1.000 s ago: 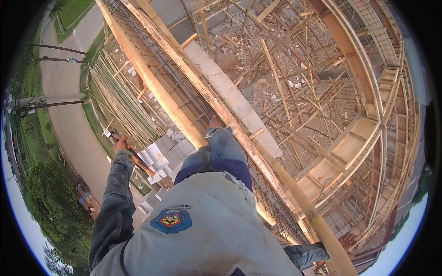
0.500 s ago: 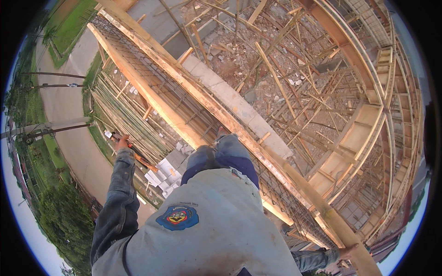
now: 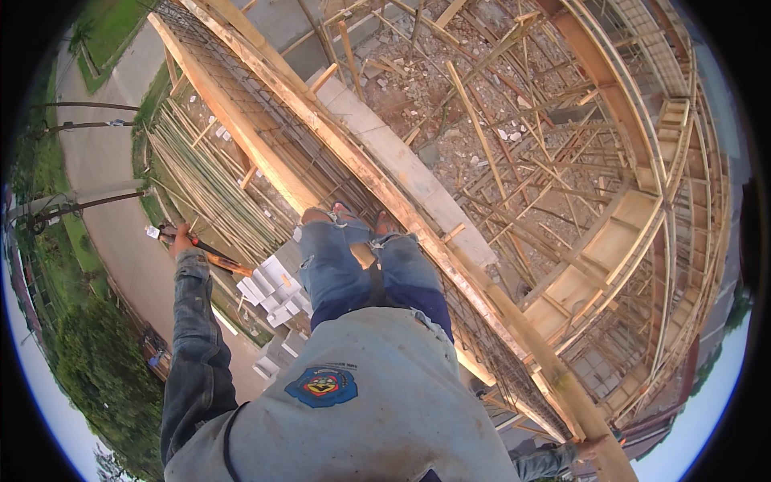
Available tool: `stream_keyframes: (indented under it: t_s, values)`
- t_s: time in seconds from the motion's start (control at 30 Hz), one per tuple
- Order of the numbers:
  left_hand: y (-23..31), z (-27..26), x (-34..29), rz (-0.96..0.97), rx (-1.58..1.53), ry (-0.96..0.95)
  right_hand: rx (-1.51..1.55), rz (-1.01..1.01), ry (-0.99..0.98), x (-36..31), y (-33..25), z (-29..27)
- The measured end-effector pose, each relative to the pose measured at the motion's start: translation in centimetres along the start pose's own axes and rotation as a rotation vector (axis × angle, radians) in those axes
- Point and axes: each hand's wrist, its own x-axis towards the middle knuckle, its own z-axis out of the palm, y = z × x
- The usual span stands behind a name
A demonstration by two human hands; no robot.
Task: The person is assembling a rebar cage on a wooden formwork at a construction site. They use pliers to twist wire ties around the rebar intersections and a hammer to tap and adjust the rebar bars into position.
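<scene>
My left hand point(image 3: 181, 240) is closed round a long tool point(image 3: 218, 255) with dark, red and orange parts, held out over the ground far below. Its exact kind is not plain. At the lower right, my right hand point(image 3: 592, 448) grips a thick timber beam point(image 3: 554, 361), its fingers reaching over the wood. My bare feet point(image 3: 382, 222) stand in a long wooden formwork trough point(image 3: 273, 170) lined with steel rebar. Torn jeans point(image 3: 329, 261) cover my legs.
Light grey blocks point(image 3: 277, 287) are stacked below on the left, beside long bamboo poles point(image 3: 193, 165). A concrete ledge point(image 3: 409, 169) runs along the right of the trough. Beyond it, props point(image 3: 474, 120) stand over rubble, with curved formwork point(image 3: 618, 233) farther right.
My view has shifted, showing more of my legs and both feet. My left hand, still with the tool, appears farther left. My right hand stays on the beam, its fingers now more wrapped over.
</scene>
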Motion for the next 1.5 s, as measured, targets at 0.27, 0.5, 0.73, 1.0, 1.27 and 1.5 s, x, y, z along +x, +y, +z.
stream_keyframes:
  t_s: [0.27,0.5,0.73,1.0,1.27,1.5]
  values:
    - [-7.4,-0.4,1.2,-0.008,0.229,0.014,-0.076,0.021,-0.496,-12.3,-3.8,10.6]
    - [-15.7,4.0,4.5,0.162,0.99,0.285,-0.275,0.201,-1.204,-30.0,-1.8,22.6]
    - [-27.8,9.8,7.5,0.132,1.097,0.123,-0.392,0.247,-1.433,-40.4,3.8,31.0]
    - [-47.2,18.9,2.7,0.181,1.079,-0.037,-0.433,0.335,-1.423,-47.1,11.1,36.6]
    - [-53.3,19.7,3.2,0.142,0.647,-0.252,-0.432,0.358,-1.434,-48.7,14.9,38.3]
    - [-53.3,19.3,5.2,-0.026,0.706,-0.391,-0.368,0.262,-1.467,-49.6,16.3,41.4]
